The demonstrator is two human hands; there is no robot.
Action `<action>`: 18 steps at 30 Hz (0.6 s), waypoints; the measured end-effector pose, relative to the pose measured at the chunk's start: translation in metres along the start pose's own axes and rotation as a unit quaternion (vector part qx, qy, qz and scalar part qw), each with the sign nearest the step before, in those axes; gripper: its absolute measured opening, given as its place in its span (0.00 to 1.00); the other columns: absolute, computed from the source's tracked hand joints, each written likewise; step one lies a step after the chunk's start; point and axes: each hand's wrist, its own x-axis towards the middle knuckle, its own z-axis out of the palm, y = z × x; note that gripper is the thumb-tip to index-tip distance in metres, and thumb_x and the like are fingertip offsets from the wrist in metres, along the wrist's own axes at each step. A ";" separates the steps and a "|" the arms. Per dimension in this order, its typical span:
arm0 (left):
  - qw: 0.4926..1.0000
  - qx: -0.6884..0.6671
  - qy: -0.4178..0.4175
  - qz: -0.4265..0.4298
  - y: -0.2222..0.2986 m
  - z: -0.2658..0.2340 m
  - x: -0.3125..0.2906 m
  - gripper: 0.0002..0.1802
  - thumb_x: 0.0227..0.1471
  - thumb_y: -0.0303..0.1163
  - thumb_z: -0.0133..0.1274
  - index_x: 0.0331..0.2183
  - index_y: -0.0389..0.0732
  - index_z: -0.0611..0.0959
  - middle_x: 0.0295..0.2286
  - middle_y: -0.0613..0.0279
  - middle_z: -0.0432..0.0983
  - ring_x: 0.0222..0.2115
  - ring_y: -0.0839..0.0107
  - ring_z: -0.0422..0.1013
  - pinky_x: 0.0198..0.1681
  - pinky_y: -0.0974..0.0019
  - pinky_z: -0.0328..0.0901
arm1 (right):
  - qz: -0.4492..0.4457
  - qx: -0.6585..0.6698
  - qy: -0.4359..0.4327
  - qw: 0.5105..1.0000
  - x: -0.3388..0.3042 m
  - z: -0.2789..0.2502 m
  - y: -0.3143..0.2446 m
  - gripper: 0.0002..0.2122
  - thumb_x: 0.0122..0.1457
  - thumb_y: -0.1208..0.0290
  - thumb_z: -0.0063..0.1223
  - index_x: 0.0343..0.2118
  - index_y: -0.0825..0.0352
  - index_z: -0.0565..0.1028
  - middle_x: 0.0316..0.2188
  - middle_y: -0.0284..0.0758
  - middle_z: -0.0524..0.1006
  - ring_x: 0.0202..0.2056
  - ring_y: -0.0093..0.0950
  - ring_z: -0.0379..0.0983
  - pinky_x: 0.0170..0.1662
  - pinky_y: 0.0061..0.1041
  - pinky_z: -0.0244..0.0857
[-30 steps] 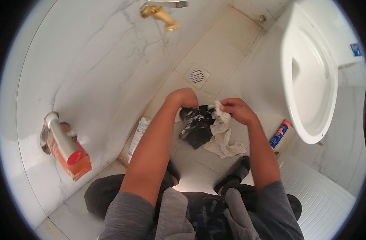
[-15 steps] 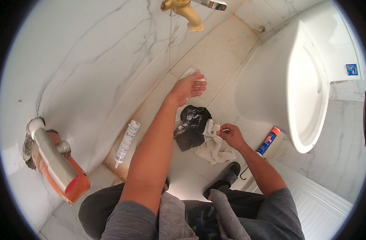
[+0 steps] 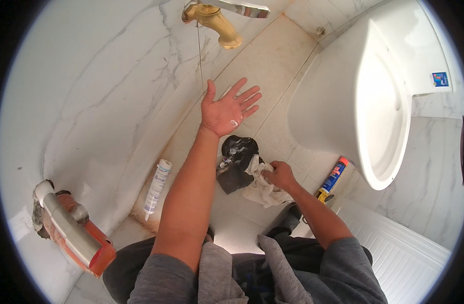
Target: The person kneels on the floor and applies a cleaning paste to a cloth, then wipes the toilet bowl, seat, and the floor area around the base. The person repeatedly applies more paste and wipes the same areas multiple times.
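My left hand [image 3: 229, 109] is held out palm up with its fingers spread, and a smear of white paste shows on the palm. Nothing is in it. To its lower right, my right hand [image 3: 279, 175] is closed on a crumpled off-white cloth [image 3: 262, 192] by the floor. Beside the cloth lies a black plastic piece [image 3: 237, 169], streaked with white paste and partly overlapped by the cloth. A white sealant cartridge [image 3: 157, 187] with its nozzle toward me rests left of my left forearm.
A brass tap [image 3: 219, 25] juts from the marbled wall above my left hand. At right stands a white toilet-like ceramic fixture [image 3: 323, 106]. Below it lies a blue tube with an orange end [image 3: 334, 175]. A metal pipe [image 3: 72, 223] sticks out of the wall at lower left.
My left hand has turned palm up and spread its fingers, shifting slightly left. My right hand has gathered more of the cloth, drawing it together. The view has shifted a little.
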 end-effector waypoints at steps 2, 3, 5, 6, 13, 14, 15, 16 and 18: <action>1.000 0.030 -0.001 -0.005 0.000 0.005 0.001 0.62 0.49 0.76 0.47 0.69 0.41 0.53 0.67 0.36 0.48 0.68 0.45 0.47 0.69 0.44 0.46 | -0.035 0.018 0.020 0.999 -0.002 -0.013 -0.005 0.23 0.48 0.63 0.68 0.45 0.73 0.78 0.35 0.42 0.81 0.38 0.39 0.79 0.44 0.34 0.71; 0.999 0.050 0.002 -0.008 -0.001 0.008 0.001 0.63 0.48 0.77 0.47 0.69 0.41 0.53 0.67 0.37 0.48 0.68 0.45 0.48 0.69 0.44 0.46 | -0.078 0.086 -0.011 0.993 -0.004 -0.022 -0.009 0.21 0.48 0.65 0.67 0.44 0.72 0.78 0.34 0.39 0.81 0.36 0.35 0.79 0.43 0.31 0.71; 0.996 0.088 -0.007 -0.022 -0.001 0.016 0.002 0.65 0.47 0.79 0.46 0.69 0.42 0.51 0.67 0.38 0.47 0.67 0.47 0.48 0.68 0.46 0.47 | -0.086 0.219 -0.105 0.966 -0.011 -0.050 -0.021 0.18 0.49 0.70 0.66 0.43 0.70 0.78 0.32 0.33 0.80 0.34 0.28 0.77 0.40 0.26 0.70; 0.994 0.106 -0.018 -0.033 0.000 0.022 0.002 0.66 0.46 0.81 0.45 0.70 0.42 0.50 0.67 0.40 0.46 0.67 0.49 0.48 0.67 0.47 0.47 | -0.118 0.233 -0.134 0.956 -0.016 -0.062 -0.031 0.15 0.50 0.75 0.64 0.41 0.70 0.76 0.32 0.31 0.79 0.34 0.19 0.74 0.39 0.22 0.68; 0.973 0.211 -0.075 -0.058 0.007 0.102 0.001 0.63 0.48 0.81 0.43 0.70 0.44 0.52 0.68 0.42 0.44 0.67 0.54 0.47 0.65 0.53 0.50 | -0.281 0.242 -0.154 0.916 -0.050 -0.124 -0.107 0.16 0.51 0.80 0.62 0.45 0.71 0.76 0.38 0.31 0.80 0.38 0.19 0.74 0.44 0.22 0.68; 0.959 0.276 -0.037 -0.058 0.008 0.118 0.000 0.61 0.51 0.78 0.43 0.70 0.43 0.52 0.68 0.43 0.45 0.67 0.54 0.47 0.66 0.54 0.50 | -0.303 0.259 -0.159 0.903 -0.053 -0.127 -0.119 0.16 0.51 0.80 0.62 0.45 0.71 0.77 0.38 0.31 0.80 0.38 0.20 0.74 0.44 0.22 0.68; 0.936 0.347 0.006 -0.056 0.006 0.136 0.002 0.58 0.53 0.75 0.43 0.70 0.42 0.53 0.68 0.43 0.46 0.68 0.55 0.48 0.66 0.54 0.50 | -0.307 0.274 -0.164 0.896 -0.057 -0.130 -0.130 0.16 0.51 0.80 0.62 0.45 0.71 0.77 0.38 0.31 0.80 0.38 0.20 0.74 0.44 0.22 0.68; 0.907 0.414 0.057 -0.051 0.001 0.153 -0.001 0.56 0.56 0.73 0.44 0.69 0.41 0.54 0.68 0.43 0.47 0.68 0.55 0.48 0.66 0.55 0.49 | -0.320 0.260 -0.153 0.898 -0.063 -0.131 -0.140 0.16 0.51 0.80 0.62 0.45 0.71 0.77 0.38 0.31 0.80 0.38 0.20 0.75 0.44 0.22 0.68; 0.788 0.601 0.124 -0.059 -0.013 0.190 -0.004 0.50 0.61 0.68 0.40 0.68 0.40 0.56 0.67 0.42 0.50 0.68 0.55 0.49 0.69 0.55 0.46 | -0.285 0.226 -0.135 0.922 -0.078 -0.138 -0.156 0.15 0.51 0.79 0.62 0.44 0.71 0.78 0.37 0.32 0.81 0.37 0.21 0.75 0.43 0.23 0.68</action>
